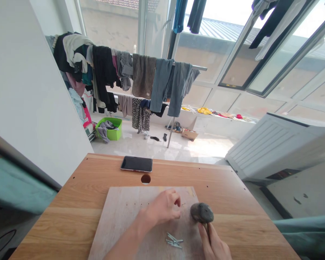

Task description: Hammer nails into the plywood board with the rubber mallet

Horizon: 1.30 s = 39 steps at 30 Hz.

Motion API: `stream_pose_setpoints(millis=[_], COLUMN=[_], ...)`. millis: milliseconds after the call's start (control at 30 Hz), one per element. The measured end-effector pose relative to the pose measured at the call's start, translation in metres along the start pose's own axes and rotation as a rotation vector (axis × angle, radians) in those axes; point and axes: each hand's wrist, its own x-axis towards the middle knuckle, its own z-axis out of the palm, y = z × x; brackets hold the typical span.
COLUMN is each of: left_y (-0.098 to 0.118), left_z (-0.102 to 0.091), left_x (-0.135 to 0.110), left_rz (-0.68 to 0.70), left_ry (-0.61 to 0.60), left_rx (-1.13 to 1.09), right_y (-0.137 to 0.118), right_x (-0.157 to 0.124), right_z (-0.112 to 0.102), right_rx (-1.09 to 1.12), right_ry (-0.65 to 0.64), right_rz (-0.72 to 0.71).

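Note:
My right hand (215, 243) is wrapped round the handle of a hammer (202, 213) with a dark, thick head, held up over the right edge of a pale wooden board (119, 231). Above the middle of the board is my left hand (165, 206), fingers curled, thumb and fingertips apart with nothing visible between them. Just right of those fingertips a small nail (183, 204) shows on the board. Several loose silver nails (174, 241) lie in a small pile below my left hand. A row of small dark marks (134, 204) runs across the board to the left.
The board rests on a wooden table (233, 202) with a round hole (145, 178). A phone (137, 164) lies near its far edge. Beyond stand a laundry-laden drying rack (203, 68), a green basket (115, 133) and, at right, a white ribbed appliance or cabinet (271, 144).

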Motion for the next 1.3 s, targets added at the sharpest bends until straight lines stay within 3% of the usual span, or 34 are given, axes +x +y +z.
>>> stream_pose_setpoints(millis=[200, 300, 433, 567, 667, 800, 900, 967, 1100, 1300], left_y=[0.020, 0.022, 0.021, 0.020, 0.012, -0.005, -0.018, -0.025, -0.031, -0.034], left_z=[-0.022, -0.015, -0.003, -0.005, -0.016, -0.025, -0.019, -0.010, 0.003, 0.003], left_x=[-0.026, -0.032, -0.031, -0.032, -0.029, -0.016, -0.007, -0.005, -0.008, -0.010], left_rz=[-0.036, 0.023, 0.063, 0.084, 0.114, 0.069, -0.040, -0.049, 0.056, 0.082], left_ry=[-0.359, -0.392, -0.392, -0.380, -0.297, -0.006, 0.184, 0.213, 0.238, 0.250], left_rx=[0.304, 0.371, 0.385, 0.354, 0.204, -0.097, -0.248, -0.306, -0.275, -0.188], right_y=[0.008, 0.008, 0.014, 0.018, 0.016, 0.015, 0.018, 0.020, 0.015, 0.000], right_x=[-0.004, -0.004, -0.004, -0.006, -0.007, -0.005, -0.005, -0.005, -0.005, -0.003], right_z=[0.011, 0.013, 0.019, 0.024, 0.025, 0.027, 0.027, 0.026, 0.021, 0.010], right_rx=[0.078, 0.041, 0.087, 0.141, 0.182, 0.254, 0.299, 0.290, 0.227, 0.063], right_ry=[0.058, 0.099, 0.094, 0.079, 0.042, -0.007, 0.002, 0.021, 0.039, 0.075], right_rz=[-0.082, -0.056, -0.157, -0.145, -0.108, -0.078, -0.097, -0.101, -0.105, -0.006])
